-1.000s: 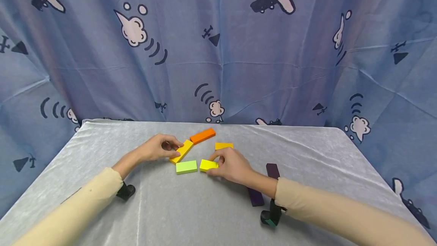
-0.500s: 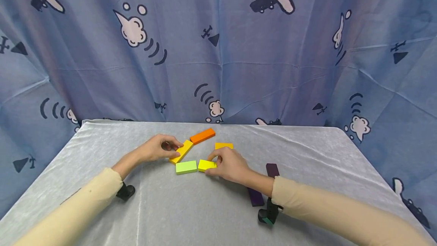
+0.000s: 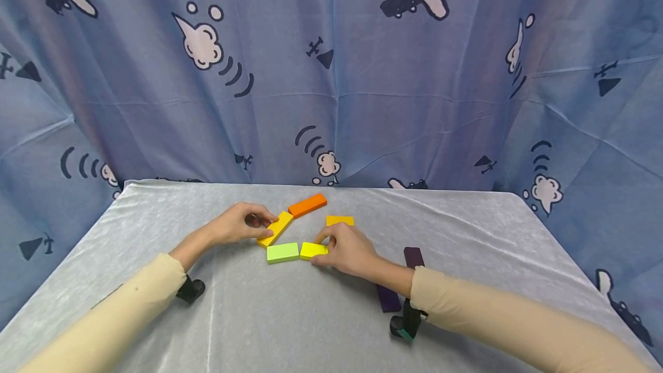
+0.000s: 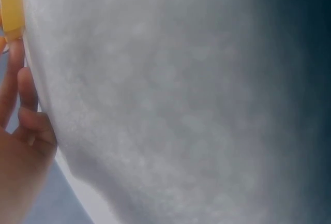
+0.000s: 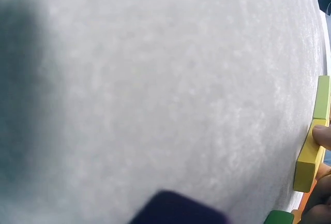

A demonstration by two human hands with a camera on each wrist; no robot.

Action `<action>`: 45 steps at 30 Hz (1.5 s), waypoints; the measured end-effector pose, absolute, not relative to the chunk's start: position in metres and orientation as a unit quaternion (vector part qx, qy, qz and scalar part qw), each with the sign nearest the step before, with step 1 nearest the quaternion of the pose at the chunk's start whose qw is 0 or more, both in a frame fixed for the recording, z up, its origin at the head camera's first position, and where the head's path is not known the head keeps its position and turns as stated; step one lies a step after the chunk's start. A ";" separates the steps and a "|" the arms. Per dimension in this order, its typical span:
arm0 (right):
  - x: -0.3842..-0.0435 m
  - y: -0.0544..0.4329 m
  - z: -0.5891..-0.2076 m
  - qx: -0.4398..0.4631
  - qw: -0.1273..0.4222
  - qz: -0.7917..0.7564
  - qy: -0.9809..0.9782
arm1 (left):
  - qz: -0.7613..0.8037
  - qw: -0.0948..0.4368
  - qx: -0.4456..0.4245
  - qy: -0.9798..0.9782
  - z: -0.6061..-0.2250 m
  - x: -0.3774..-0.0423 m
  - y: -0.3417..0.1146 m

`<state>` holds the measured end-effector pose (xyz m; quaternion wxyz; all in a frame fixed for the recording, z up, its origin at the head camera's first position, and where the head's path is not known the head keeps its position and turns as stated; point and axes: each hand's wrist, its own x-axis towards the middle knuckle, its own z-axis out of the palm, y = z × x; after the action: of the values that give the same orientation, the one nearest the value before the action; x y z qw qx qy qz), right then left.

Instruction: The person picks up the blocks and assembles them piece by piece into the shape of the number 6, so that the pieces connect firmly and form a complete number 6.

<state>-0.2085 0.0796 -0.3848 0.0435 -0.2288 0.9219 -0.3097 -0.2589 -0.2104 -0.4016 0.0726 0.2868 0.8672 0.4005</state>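
My left hand (image 3: 240,223) pinches a golden-yellow block (image 3: 282,224) between thumb and fingers, and the block lies slanted on the cloth. The far end of that block meets an orange block (image 3: 308,205). A light green block (image 3: 282,252) sits at its near end. My right hand (image 3: 352,251) holds a bright yellow block (image 3: 312,250) by its right part, which the fingers cover. In the right wrist view the bright yellow block (image 5: 309,154) lies end to end with the light green block (image 5: 321,97), under a fingertip.
Behind the right hand lies another golden-yellow block (image 3: 339,220), partly covered. Two dark purple blocks (image 3: 413,257) lie beside and under the right forearm. A green block (image 5: 279,217) shows in the right wrist view. A patterned blue curtain (image 3: 336,73) hangs behind the cloth-covered table (image 3: 259,327).
My right hand has slid the bright yellow block slightly left, closing the gap to the light green block. The left hand has stayed in place, still holding its block.
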 end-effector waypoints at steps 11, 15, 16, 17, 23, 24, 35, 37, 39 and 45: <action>-0.209 0.078 -0.383 -0.227 0.047 -0.303 0.924 | 0.394 0.078 0.284 0.870 -0.401 -0.261 -0.210; -0.209 0.079 -0.383 -0.228 0.050 -0.305 0.923 | 0.393 0.078 0.283 0.871 -0.402 -0.260 -0.211; -0.209 0.079 -0.383 -0.228 0.052 -0.307 0.923 | 0.393 0.079 0.283 0.871 -0.402 -0.260 -0.211; -0.210 0.080 -0.382 -0.230 0.054 -0.309 0.921 | 0.394 0.078 0.284 0.871 -0.402 -0.260 -0.211; -0.214 0.089 -0.376 -0.241 0.069 -0.334 0.909 | 0.398 0.079 0.285 0.868 -0.401 -0.259 -0.211; -0.214 0.091 -0.374 -0.240 0.073 -0.338 0.907 | 0.398 0.079 0.284 0.869 -0.401 -0.259 -0.211; -0.226 0.126 -0.372 -0.263 0.084 -0.375 0.885 | 0.399 0.081 0.287 0.867 -0.400 -0.257 -0.211; -0.227 0.132 -0.372 -0.271 0.083 -0.381 0.880 | 0.397 0.081 0.285 0.868 -0.400 -0.257 -0.211; -0.228 0.139 -0.374 -0.277 0.083 -0.384 0.877 | 0.395 0.081 0.283 0.870 -0.401 -0.258 -0.211; -0.227 0.156 -0.378 -0.278 0.086 -0.385 0.876 | 0.393 0.081 0.284 0.871 -0.401 -0.259 -0.209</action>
<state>-0.2266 0.1558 -0.3782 0.0862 -0.2785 0.8755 -0.3854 -0.2593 -0.2090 -0.4007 0.0808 0.2836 0.8709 0.3932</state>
